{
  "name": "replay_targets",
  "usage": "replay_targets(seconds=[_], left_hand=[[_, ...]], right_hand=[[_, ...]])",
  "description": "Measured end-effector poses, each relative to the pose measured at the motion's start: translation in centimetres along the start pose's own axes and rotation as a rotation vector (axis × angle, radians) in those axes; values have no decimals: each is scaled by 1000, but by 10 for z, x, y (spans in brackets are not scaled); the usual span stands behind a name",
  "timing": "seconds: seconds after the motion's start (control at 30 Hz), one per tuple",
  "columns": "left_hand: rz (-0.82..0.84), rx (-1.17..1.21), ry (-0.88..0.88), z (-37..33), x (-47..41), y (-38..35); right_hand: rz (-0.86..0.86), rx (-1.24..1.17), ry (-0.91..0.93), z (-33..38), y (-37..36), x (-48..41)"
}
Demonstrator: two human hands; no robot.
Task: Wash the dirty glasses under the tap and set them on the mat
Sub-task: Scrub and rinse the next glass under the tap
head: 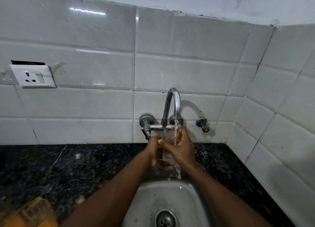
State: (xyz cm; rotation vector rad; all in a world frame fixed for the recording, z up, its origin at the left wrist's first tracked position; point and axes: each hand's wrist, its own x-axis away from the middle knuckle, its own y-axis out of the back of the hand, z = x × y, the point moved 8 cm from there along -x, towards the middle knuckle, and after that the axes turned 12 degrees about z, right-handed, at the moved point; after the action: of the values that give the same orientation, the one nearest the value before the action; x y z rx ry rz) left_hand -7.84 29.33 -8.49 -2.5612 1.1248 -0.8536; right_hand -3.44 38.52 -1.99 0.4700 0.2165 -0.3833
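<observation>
Glass (167, 136), gripped by left hand (154, 149) and right hand (182, 149), fills under tap (174, 101).

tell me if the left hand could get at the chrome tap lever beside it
Probably yes: the chrome tap lever sits just up-left of the left hand with nothing between. But that hand grips the clear ribbed glass, so it must let go first.

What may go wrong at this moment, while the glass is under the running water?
1. The glass is wet, and the left hand and right hand hold it above the steel sink; it may slip and break.
2. Its rim is close under the tap; lifting it may knock it on the metal.
3. The water splashes below the hands and may wet the counter.
</observation>
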Motion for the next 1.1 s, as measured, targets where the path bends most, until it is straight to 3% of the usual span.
replay_targets(seconds=[0.07, 0.17, 0.23, 0.33, 0.4, 0.47, 0.57, 0.6, 0.63, 0.7, 0.73, 0.8, 0.87, 0.9, 0.93, 1.03, 1.07, 1.1], left_hand=[[82, 130, -14, 9, -6, -11], [-93, 185, -101, 13, -14, 1], [-296, -33, -210, 3, -11, 18], [-668, -546, -342, -28, 9, 25], [-734, -691, -492, -45, 20, 19], [-699, -651, -673, -50, 29, 16], [-658, -591, -963, -50, 49, 16], [-642, -536, -917, -50, 46, 22], [-574, -404, -745, -47, 35, 28], [-239, -80, -297, -28, 14, 20], [-145, -5, -198, -21, 10, 14], [-226, -73, -315, -27, 15, 14], [-576, -463, -711, -48, 40, 21], [-660, -571, -858, -52, 47, 18], [-634, -551, -847, -54, 43, 20], [-190, -163, -308, -30, 1, 22], [-128, -142, -236, -25, 0, 16], [-170, -181, -258, -27, 2, 16]], right_hand=[[-124, 48, 56, 9, 2, 1], [-139, 374, 261, 33, -2, 1], [19, 459, 236, 35, -5, -5], [130, 448, -10, 25, -2, -15], [72, 365, -109, 20, 0, -19], [1, 255, -142, 20, 2, -17], [75, -225, -352, 0, -4, -10], [118, -239, -315, 4, -7, -8], [131, -122, -200, 11, -6, -9], [114, 286, 78, 32, -7, -9], [107, 394, 137, 35, -10, -8], [87, 292, 91, 28, -6, -13], [41, -40, -82, 13, 2, -19], [59, -135, -114, 11, 2, -21], [99, -97, -81, 15, 2, -21], [172, 152, 135, 30, -3, -6], [121, 192, 188, 30, 0, -1], [46, 207, 220, 30, 5, 2]])
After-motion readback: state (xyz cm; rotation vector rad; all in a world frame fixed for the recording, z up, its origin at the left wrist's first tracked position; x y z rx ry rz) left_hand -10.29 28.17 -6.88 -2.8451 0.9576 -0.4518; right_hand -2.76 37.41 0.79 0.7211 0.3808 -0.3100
